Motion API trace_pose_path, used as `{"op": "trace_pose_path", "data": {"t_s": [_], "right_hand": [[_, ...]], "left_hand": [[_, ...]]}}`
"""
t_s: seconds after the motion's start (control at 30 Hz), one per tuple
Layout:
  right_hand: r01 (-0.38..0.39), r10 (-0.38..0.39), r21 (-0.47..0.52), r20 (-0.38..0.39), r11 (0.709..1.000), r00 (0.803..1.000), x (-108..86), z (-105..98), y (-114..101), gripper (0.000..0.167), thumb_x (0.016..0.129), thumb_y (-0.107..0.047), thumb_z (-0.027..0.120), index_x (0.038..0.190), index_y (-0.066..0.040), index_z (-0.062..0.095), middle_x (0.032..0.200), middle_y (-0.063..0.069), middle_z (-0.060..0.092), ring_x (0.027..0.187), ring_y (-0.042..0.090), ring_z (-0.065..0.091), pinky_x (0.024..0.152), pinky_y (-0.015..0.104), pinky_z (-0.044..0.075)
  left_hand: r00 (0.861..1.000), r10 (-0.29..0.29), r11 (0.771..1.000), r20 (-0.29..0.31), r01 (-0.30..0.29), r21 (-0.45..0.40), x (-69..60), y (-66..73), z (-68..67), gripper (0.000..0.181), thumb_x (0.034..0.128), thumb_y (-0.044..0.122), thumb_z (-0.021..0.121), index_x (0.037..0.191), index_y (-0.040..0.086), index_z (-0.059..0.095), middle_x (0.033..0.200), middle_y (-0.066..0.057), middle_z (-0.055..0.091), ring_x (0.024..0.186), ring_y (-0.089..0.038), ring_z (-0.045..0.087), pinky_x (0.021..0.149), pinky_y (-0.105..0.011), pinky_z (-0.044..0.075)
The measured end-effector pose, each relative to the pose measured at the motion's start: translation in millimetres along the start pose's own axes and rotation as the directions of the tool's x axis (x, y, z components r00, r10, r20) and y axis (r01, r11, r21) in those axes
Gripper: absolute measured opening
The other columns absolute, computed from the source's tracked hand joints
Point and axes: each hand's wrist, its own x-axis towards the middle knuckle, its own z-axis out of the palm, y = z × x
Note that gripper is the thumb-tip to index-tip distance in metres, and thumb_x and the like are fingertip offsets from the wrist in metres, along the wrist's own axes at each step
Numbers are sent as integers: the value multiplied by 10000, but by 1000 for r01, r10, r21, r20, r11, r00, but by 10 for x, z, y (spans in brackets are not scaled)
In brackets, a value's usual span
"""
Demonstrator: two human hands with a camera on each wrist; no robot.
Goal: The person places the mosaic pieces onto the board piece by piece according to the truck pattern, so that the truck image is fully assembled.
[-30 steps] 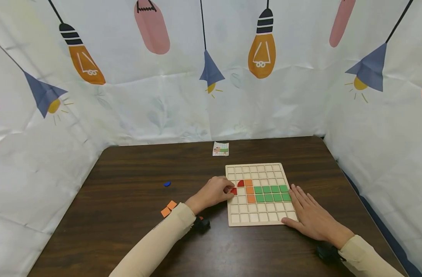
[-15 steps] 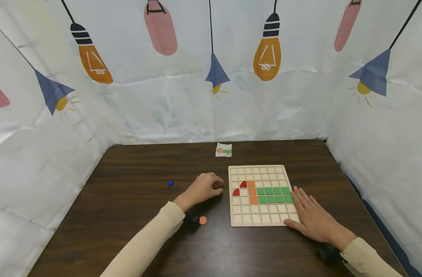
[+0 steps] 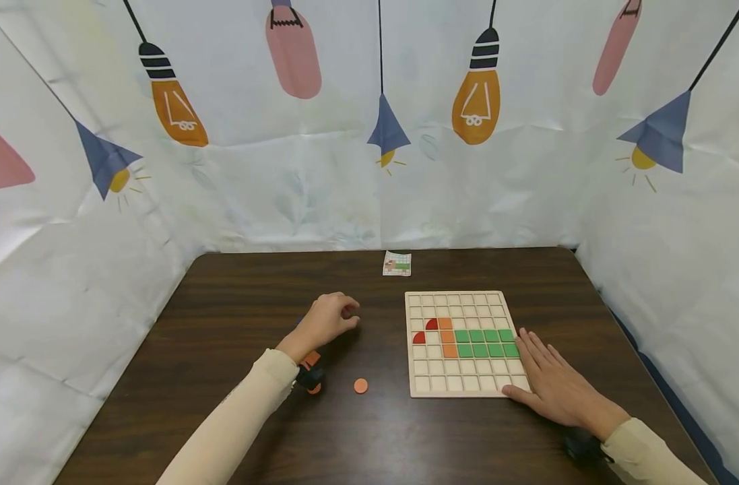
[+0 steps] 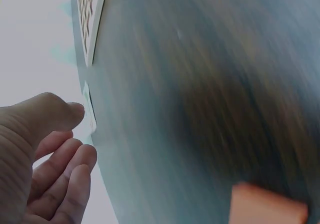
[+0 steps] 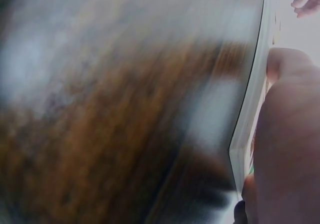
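My left hand (image 3: pixel 323 320) hovers over the table left of the wooden grid board (image 3: pixel 466 368), fingers loosely curled. In the left wrist view nothing shows between its thumb and fingers. Flat and straight-fingered, my right hand (image 3: pixel 557 384) rests against the board's right edge, its thumb at the near right corner. On the board lie two red quarter-round pieces (image 3: pixel 432 325), a column of orange squares (image 3: pixel 446 337) and two rows of green squares (image 3: pixel 486 343). Orange square pieces (image 3: pixel 312 358) lie partly hidden by my left wrist.
A round orange piece (image 3: pixel 360 386) lies on the dark table (image 3: pixel 381 444) between my left arm and the board. A small patterned card (image 3: pixel 397 264) lies near the far edge. A blue piece is almost wholly hidden behind my left hand. Printed white cloth (image 3: pixel 254 195) surrounds the table.
My left hand has let go of a red quarter-round piece on the board and moved left, away from it. The right hand stays at the board's edge. The head view has shifted slightly.
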Motion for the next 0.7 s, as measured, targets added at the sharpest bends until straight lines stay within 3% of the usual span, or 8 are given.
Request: {"op": "trace_pose_path", "data": {"t_s": [0.7], "right_hand": [[-5, 5, 3, -4, 1000, 1000, 9, 16, 12, 1041, 962, -667, 565, 1653, -7, 151, 1722, 261, 152, 1580, 480, 210, 1194, 672, 255]], "left_hand": [[995, -99, 993, 2, 98, 71, -257, -488, -407, 275, 934, 110, 747, 1190, 10, 745, 1088, -139, 742, 956, -269, 718, 825, -426, 617]]}}
